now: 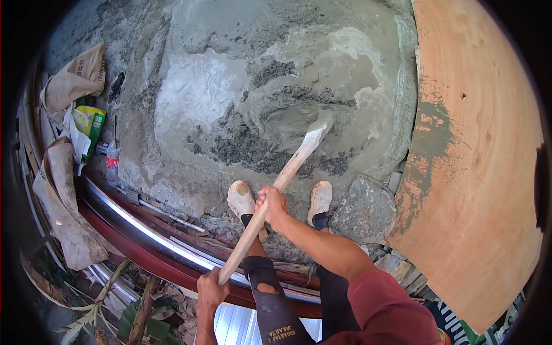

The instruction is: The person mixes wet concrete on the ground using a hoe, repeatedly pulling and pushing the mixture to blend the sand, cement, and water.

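Note:
A long wooden handle (249, 234) runs diagonally from the lower left up to the wet grey cement mix (299, 121). My left hand (211, 288) is wrapped round its lower end. Further up, near the shoes, my right hand (272, 203) grips the shaft. The far end of the handle is smeared with cement and enters the mix; the tool's head is hidden in it. Paler liquid (198, 86) lies on the left side of the mix, and dark, coarse lumps (247, 144) show in the middle.
My two light shoes (241, 198) stand at the near edge of the mix, beside a flat stone (365, 210). A cement-stained plywood sheet (471, 149) lies at right. At left are paper sacks (75, 80), a plastic bottle (112, 158) and curved red metal pieces (144, 247).

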{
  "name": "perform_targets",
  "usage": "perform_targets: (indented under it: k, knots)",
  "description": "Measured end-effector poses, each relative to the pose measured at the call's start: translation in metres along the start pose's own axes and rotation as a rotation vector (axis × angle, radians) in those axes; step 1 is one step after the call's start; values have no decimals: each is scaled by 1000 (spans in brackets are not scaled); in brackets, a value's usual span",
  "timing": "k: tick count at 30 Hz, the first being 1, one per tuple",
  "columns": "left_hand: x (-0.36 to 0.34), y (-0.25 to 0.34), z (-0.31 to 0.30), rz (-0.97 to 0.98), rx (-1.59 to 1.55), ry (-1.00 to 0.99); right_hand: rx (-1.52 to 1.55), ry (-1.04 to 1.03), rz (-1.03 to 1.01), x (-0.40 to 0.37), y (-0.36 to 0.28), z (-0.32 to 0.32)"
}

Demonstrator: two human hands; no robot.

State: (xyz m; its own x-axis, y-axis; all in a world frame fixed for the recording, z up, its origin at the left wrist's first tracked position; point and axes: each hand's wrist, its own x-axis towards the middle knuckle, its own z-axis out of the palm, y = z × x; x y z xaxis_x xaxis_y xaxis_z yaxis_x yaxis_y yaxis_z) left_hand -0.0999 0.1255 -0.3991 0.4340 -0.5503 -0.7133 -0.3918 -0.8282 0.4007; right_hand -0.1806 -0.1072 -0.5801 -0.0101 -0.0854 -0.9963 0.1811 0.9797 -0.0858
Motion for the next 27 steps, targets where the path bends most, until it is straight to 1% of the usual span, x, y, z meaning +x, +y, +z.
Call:
perform_targets:
  k: [2,4,5,7,9,11,13,15,17,19,20,21,22,23,24,25,27]
  knots:
    - [15,12,21,4,-29,14,18,-43,-3,14,-26,-1]
    - [37,31,49,21,-83,10,-67,-10,-77,24,-61,-13]
    - [49,43,61,17,-99,7,-77,-33,-124,31,-79,-18]
    - [81,65,93,141,-167,117,-90,-97,-184,59,-123,-27]
    - [112,89,121,109,-208,29,-99,-134,-220,76,-173,-35]
    - [128,118,145,112,-264,-6,-202,-116,-326,83,-199,-39]
    - [143,143,170,109,-321,-1,-254,-101,-413,66,-229,-37]
    - [169,171,187,125,-386,27,-309,-124,-530,64,-263,-33]
    - [213,199,188,168,-411,68,-396,-69,-721,58,-297,-13]
    - [268,234,184,247,-429,91,-552,-52,-881,62,-332,6]
    - [287,259,168,243,-459,56,-581,-25,-930,62,-346,15]
    - [304,282,155,250,-484,66,-607,-2,-979,62,-356,25]
    - [315,302,143,254,-509,75,-609,-1,-982,66,-362,31]
    - [326,320,134,214,-519,70,-683,51,-991,72,-367,37]
    - [330,329,128,173,-529,65,-757,103,-998,72,-367,42]
    - [325,326,126,168,-530,64,-760,103,-994,72,-363,42]
    - [311,317,123,89,-552,39,-909,161,-844,70,-353,47]
